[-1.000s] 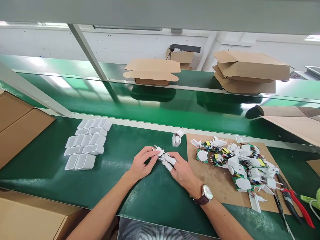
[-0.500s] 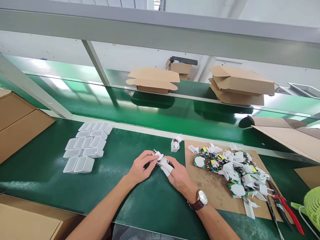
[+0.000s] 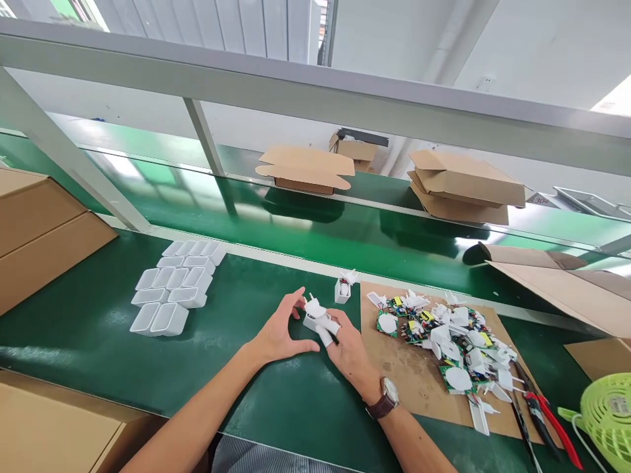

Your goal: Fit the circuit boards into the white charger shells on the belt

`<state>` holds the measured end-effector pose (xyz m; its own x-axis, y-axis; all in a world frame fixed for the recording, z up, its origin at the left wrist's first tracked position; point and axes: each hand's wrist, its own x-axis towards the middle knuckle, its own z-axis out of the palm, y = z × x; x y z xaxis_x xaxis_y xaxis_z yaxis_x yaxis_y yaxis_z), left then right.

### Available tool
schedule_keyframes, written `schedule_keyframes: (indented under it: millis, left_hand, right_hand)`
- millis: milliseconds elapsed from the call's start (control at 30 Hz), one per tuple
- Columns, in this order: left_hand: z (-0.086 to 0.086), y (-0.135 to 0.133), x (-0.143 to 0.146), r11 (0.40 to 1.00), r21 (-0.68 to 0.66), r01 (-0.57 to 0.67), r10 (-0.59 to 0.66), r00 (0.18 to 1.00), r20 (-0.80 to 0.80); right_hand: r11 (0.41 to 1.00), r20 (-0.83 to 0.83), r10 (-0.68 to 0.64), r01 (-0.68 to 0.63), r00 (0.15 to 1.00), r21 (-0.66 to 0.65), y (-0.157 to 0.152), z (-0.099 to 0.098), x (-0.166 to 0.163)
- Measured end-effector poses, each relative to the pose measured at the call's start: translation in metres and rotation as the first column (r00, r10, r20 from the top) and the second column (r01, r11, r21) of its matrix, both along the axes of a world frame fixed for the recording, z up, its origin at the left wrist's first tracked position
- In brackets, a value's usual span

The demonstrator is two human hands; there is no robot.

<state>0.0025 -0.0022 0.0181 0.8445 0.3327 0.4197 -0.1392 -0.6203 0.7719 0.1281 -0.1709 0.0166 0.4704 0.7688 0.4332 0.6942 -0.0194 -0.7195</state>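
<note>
Over the green tabletop, my right hand [image 3: 349, 355] grips a white plug adapter housing [image 3: 313, 313] with two pins pointing up and away. White covers sit on some of its fingers, and a watch is on that wrist. Close by on the left, my left hand [image 3: 280, 328] is open, thumb and fingers spread apart around the housing's near side without closing on it. Behind them stands an upright white case [image 3: 342, 291] with a plug part and red wiring at its top. The inside of the held housing is hidden.
Rows of open white cases [image 3: 170, 318] stand on the left. At right, a cardboard sheet [image 3: 389, 374] bears circuit boards with plug parts [image 3: 444, 335]. Red-handled pliers [image 3: 552, 420] and a green fan [image 3: 608, 410] lie beyond. Cardboard boxes [image 3: 54, 226] flank the bench.
My left hand has let go of the plug part and spread its fingers. My right hand still holds the housing. The head view has tilted up slightly.
</note>
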Motion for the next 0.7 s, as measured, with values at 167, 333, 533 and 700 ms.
schedule_keyframes:
  millis: [167, 333, 533, 700]
  left_hand:
    - [0.001, -0.011, 0.0, 0.98, 0.199, -0.028, -0.01, 0.982, 0.187]
    - [-0.001, -0.018, 0.007, 0.954, 0.281, -0.103, 0.011, 0.95, 0.311]
    - [0.001, -0.015, 0.008, 0.951, 0.289, -0.107, 0.009, 0.947, 0.321]
    - [-0.001, -0.015, 0.009, 0.956, 0.277, -0.101, 0.011, 0.951, 0.308]
  right_hand:
    - [0.991, -0.764, 0.128, -0.113, 0.632, 0.072, 0.004, 0.004, -0.002]
    - [0.991, -0.923, 0.097, -0.127, 0.373, 0.053, 0.003, 0.011, -0.006]
    - [0.993, -0.943, 0.086, -0.109, 0.323, 0.053, 0.005, 0.016, -0.008]
    - [0.993, -0.943, 0.072, -0.113, 0.324, 0.037, 0.006, 0.015, -0.007]
